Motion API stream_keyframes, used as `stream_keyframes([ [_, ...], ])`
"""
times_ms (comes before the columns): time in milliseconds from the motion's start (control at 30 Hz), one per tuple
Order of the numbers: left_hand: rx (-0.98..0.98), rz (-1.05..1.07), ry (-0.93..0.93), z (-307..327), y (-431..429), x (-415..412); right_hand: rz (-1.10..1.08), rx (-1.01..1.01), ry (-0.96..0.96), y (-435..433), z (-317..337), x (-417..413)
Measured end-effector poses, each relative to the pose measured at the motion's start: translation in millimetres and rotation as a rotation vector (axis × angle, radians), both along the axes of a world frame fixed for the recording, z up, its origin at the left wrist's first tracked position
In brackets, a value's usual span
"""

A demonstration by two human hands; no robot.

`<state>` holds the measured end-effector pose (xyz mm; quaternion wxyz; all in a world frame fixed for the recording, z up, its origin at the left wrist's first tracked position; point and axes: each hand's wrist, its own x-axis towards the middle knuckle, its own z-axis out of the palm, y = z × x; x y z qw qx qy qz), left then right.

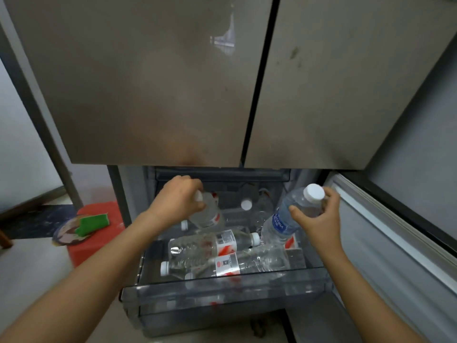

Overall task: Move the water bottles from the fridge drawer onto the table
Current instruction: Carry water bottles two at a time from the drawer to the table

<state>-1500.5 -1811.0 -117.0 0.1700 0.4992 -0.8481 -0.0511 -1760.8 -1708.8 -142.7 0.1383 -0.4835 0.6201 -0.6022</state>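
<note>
The clear plastic fridge drawer [222, 290] is pulled out below the fridge doors and holds several water bottles. My left hand [178, 199] grips the neck of a red-labelled bottle [207, 216] at the drawer's back left. My right hand [314, 216] holds a blue-labelled bottle [284, 219] with a white cap, tilted and lifted at the drawer's right side. Two more red-labelled bottles lie on their sides in the front of the drawer, one [212, 243] behind the other [227, 263]. Another bottle with a white cap [247, 205] stands further back. No table is in view.
Two closed grey fridge doors [173, 82] fill the upper view. An open lower door [395, 231] stands at the right. A red stool [99, 233] at the left carries a plate and a green sponge [92, 222]. Pale floor lies in front.
</note>
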Motion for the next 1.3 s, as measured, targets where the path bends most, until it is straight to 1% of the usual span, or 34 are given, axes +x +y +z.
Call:
stream_keyframes([
  [33,-0.033,0.000,0.058,-0.1,3.3,-2.2,0.007,0.015,-0.010,-3.0,-4.6,0.9],
  [67,-0.045,0.008,0.157,-1.6,5.3,-3.9,0.014,0.028,-0.023,-5.4,-7.4,2.2],
  [167,0.047,0.064,0.590,-11.9,4.9,-10.7,0.018,0.053,-0.063,-13.8,-13.0,0.7],
  [200,0.082,0.093,0.700,-16.2,3.8,-14.6,0.023,0.071,-0.070,-16.7,-13.7,-0.2],
  [267,0.117,0.141,0.832,-24.4,0.7,-27.1,0.029,0.120,-0.072,-23.9,-13.5,-4.6],
  [367,0.210,0.215,0.956,-35.5,-3.5,-46.9,0.053,0.174,-0.084,-29.9,-9.3,-10.4],
  [400,0.248,0.235,0.962,-39.1,-4.7,-52.1,0.067,0.188,-0.096,-29.5,-8.6,-12.4],
  [467,0.297,0.239,0.909,-46.7,-4.9,-55.3,0.076,0.209,-0.112,-27.3,-10.5,-12.3],
  [567,0.333,0.175,0.831,-55.5,-0.8,-57.8,0.044,0.200,-0.118,-24.7,-16.5,-12.5],
  [733,0.255,0.072,0.796,-60.9,4.2,-62.9,0.029,0.230,-0.098,-26.1,-17.2,-15.1],
  [867,0.207,0.085,0.780,-65.8,6.0,-61.1,0.058,0.223,-0.037,-22.9,-16.3,-12.4],
  [1033,0.182,0.123,0.894,-69.5,11.6,-55.0,0.101,0.292,0.091,-26.9,-13.4,-12.1],
  [1167,0.144,0.177,0.926,-71.2,21.2,-54.4,0.225,0.317,0.229,-32.2,-7.9,-8.4],
  [1300,0.053,0.331,1.104,-48.2,36.4,-48.5,0.360,0.320,0.340,-38.3,2.6,-4.5],
])
